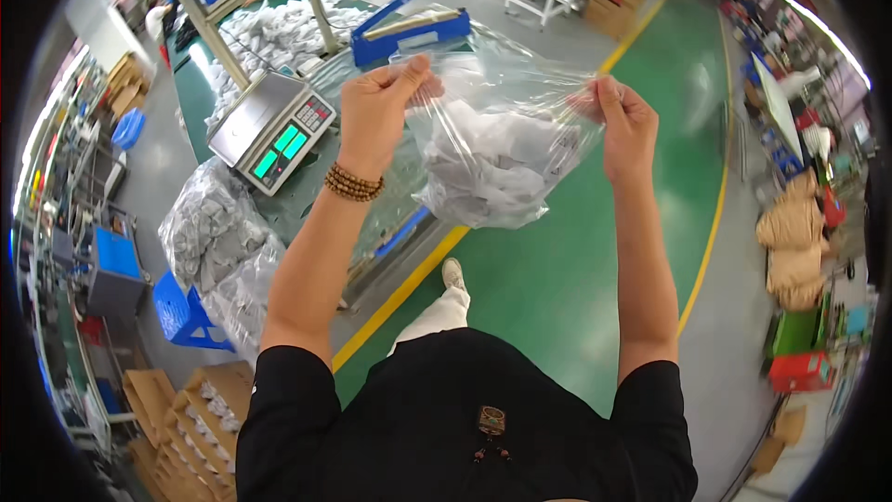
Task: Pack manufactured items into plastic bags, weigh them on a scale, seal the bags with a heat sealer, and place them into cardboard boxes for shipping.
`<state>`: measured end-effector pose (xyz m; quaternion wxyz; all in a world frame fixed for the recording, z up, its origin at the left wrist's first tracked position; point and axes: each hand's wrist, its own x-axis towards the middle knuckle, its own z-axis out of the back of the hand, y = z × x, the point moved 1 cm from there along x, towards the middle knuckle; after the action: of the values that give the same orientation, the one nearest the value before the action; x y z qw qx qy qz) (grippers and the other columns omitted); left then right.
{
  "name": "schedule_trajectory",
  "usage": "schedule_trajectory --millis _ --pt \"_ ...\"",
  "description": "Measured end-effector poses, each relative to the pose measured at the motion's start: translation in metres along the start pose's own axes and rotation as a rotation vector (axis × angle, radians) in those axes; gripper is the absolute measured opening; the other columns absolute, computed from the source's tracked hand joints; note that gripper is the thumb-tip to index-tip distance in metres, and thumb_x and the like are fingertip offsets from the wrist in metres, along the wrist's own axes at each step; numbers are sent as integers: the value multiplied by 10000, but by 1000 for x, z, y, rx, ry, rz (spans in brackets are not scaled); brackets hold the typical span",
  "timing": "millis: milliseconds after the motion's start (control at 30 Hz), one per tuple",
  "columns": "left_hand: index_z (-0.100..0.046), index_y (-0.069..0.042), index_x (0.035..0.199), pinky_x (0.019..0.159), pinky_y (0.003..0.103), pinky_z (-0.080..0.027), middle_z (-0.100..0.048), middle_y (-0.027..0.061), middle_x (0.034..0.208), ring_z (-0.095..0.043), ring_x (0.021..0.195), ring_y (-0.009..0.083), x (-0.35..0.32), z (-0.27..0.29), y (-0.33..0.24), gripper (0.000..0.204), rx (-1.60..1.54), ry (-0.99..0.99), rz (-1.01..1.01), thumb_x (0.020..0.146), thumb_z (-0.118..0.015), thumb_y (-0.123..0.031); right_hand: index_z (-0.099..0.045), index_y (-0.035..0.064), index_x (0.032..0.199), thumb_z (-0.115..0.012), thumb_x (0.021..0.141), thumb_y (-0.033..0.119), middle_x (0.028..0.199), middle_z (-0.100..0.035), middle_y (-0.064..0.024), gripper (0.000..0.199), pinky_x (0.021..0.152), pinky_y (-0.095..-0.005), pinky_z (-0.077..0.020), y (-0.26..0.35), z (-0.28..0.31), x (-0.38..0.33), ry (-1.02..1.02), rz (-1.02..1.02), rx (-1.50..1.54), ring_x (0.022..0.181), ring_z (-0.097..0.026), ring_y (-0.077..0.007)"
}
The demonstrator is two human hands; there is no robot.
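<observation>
A clear plastic bag (492,163) hangs in the air between my two hands, bulging with several white pieces that I cannot make out more closely. At its upper left edge my left hand (386,107) pinches the film between thumb and fingers; a beaded bracelet circles that wrist. The opposite upper corner is gripped by my right hand (624,121), so the bag's mouth is stretched taut across. Left of my left hand, a digital scale (272,130) with a bare metal pan and lit green displays sits on the table.
Behind the scale, a heap of white pieces (288,33) covers part of the table, beside a blue bag sealer (409,33). A large filled bag (218,232) and a blue stool (181,311) stand at left. Cardboard boxes (195,428) are lower left. Yellow lines edge the green floor (576,316).
</observation>
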<state>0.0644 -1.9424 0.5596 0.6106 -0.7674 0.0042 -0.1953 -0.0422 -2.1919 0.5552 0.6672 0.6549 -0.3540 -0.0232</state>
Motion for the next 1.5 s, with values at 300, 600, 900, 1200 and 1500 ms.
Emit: schedule_trajectory --millis 300,600,900,1200,1500 --pt "-671 44 823 675 254 -524 -671 87 781 -645 705 135 114 26 91 326 -16 -234 94 854 -674 -280 -635 -39 880 -568 930 236 771 -654 -66 287 733 -267 -505 -133 -49 147 248 -188 121 736 -658 -170" --pt "-663 24 874 701 258 -509 -672 72 836 -639 735 136 156 45 162 362 91 -272 427 904 -595 -330 -642 -30 889 -563 932 250 831 -685 -114 294 757 -264 -492 -246 -69 196 420 -519 168 765 -642 -147" --pt "-627 18 1035 684 229 -448 -631 28 832 -577 797 90 143 41 164 296 66 -424 280 947 -536 -250 -656 -26 942 -586 914 159 854 -682 -102 200 791 -260 -480 -227 -45 205 355 -470 161 800 -629 -136" --pt "-635 26 942 736 244 -475 -649 51 820 -589 772 102 140 28 153 167 90 -404 143 917 -581 -131 -647 -53 960 -557 923 106 833 -674 -105 186 782 -284 -500 -214 -33 219 478 -408 16 765 -633 -147" --pt "-635 37 918 714 242 -472 -647 58 798 -598 732 114 131 28 154 132 6 -460 172 913 -569 -78 -643 -52 939 -556 918 97 777 -667 -102 174 783 -299 -510 -206 -39 240 554 -344 -116 740 -641 -168"
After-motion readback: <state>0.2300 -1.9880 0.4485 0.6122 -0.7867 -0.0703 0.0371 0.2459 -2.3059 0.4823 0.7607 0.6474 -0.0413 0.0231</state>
